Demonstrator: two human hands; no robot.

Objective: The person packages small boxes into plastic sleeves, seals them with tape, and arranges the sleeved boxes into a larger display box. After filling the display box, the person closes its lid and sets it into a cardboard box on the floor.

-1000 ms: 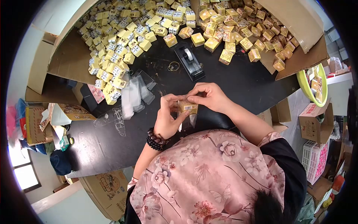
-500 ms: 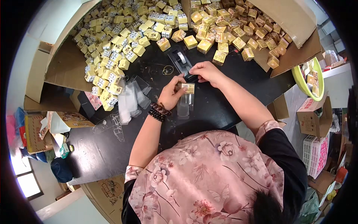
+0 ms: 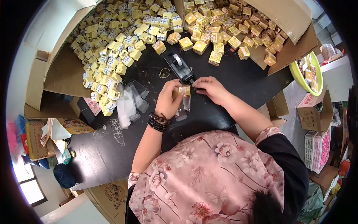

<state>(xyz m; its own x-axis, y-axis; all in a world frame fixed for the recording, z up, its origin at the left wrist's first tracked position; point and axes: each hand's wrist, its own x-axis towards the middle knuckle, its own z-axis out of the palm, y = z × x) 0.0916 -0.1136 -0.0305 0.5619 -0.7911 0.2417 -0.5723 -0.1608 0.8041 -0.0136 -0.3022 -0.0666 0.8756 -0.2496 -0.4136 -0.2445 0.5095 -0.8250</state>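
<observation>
My left hand (image 3: 168, 100), with dark bead bracelets at its wrist, is closed around a small gold-yellow box (image 3: 184, 90). Below the box a clear plastic piece (image 3: 181, 113) shows, partly hidden by my fingers. My right hand (image 3: 212, 89) is in a pinch just off the front end of a black tape dispenser (image 3: 182, 71). Whatever sits between those fingertips is too small to make out. A roll of pale tape (image 3: 176, 59) is mounted in the dispenser, which lies just beyond both hands.
Clear plastic sleeves (image 3: 130, 100) lie on the black table (image 3: 149, 160) to the left. Heaps of small yellow boxes (image 3: 112, 52) and gold boxes (image 3: 216, 35) fill open cartons at the back. A rubber band (image 3: 164, 73) lies near the dispenser; a green basket (image 3: 297, 80) stands right.
My right hand has drawn back toward me, from the dispenser's side to just off its front end. My left hand still holds the box, now turned slightly.
</observation>
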